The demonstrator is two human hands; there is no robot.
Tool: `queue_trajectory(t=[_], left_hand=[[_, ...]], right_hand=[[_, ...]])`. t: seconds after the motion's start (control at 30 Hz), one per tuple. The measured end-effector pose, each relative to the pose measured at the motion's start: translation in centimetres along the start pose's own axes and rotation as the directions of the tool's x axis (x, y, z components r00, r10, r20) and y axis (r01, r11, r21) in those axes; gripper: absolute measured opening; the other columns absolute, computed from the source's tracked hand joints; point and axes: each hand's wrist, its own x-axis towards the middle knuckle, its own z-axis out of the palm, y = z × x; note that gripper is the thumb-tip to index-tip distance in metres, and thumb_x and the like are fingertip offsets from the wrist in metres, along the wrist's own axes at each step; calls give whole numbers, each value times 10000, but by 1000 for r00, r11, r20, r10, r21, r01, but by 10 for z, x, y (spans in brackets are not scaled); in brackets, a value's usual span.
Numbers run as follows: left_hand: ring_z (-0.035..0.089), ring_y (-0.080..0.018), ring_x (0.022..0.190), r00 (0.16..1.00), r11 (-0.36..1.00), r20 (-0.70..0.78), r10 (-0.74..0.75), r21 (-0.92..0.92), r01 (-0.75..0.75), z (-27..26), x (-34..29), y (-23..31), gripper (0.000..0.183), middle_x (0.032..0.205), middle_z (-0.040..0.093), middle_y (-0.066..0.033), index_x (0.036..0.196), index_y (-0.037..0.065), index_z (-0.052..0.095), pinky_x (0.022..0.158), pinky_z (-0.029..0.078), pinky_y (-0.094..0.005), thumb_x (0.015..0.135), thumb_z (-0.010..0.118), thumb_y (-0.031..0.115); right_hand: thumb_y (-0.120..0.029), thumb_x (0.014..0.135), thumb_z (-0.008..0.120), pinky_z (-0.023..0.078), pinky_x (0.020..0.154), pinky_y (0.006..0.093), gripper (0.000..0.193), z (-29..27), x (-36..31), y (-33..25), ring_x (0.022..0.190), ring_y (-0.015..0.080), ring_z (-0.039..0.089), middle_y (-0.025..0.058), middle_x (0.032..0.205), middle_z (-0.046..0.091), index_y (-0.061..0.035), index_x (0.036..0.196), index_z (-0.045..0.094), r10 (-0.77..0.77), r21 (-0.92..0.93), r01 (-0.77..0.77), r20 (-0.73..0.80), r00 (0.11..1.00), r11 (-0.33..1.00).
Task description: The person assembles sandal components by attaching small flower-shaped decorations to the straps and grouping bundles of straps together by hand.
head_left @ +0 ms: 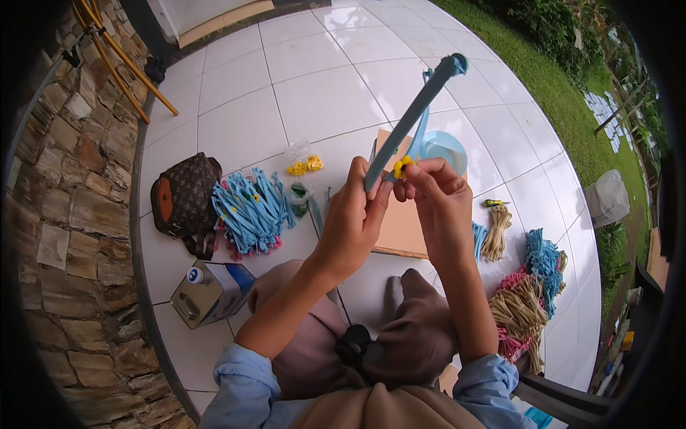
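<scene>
Holding the blue strip (411,123) in your left hand (350,222), fingers closed on it, you pinch the yellow flower (405,167) in the fingers of your right hand (441,196), above the tan board (400,229) toward its far edge — a slackened pinch could drop the flower, and a swaying strip could twist it askew.

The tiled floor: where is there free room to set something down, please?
Bare tiles lie beyond the bagged yellow pieces, toward the doorway step, and between the blue bowl and the lawn. Crowded: left, by brown bag, blue pile and metal can; right, by beige bundles.
</scene>
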Motion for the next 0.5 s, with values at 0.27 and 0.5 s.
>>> queue_trajectory(t=[0.27,0.5], left_hand=[[425,-161,512,999,998,-18,49,34,-48,0,1,-4,196,631,429,-108,867,43,297,484,365,-300,919,485,72],[410,-127,511,999,999,0,40,3,-40,-2,1,-11,197,620,429,-97,867,46,298,479,360,-285,920,486,73]], right_hand=[[-38,824,626,414,596,231,98,5,3,5,616,106,516,70,741,596,-5,823,533,-88,-57,87,-12,996,995],[-34,830,615,426,602,230,97,2,6,5,596,105,512,64,739,587,-9,822,522,-83,-96,84,15,996,992]])
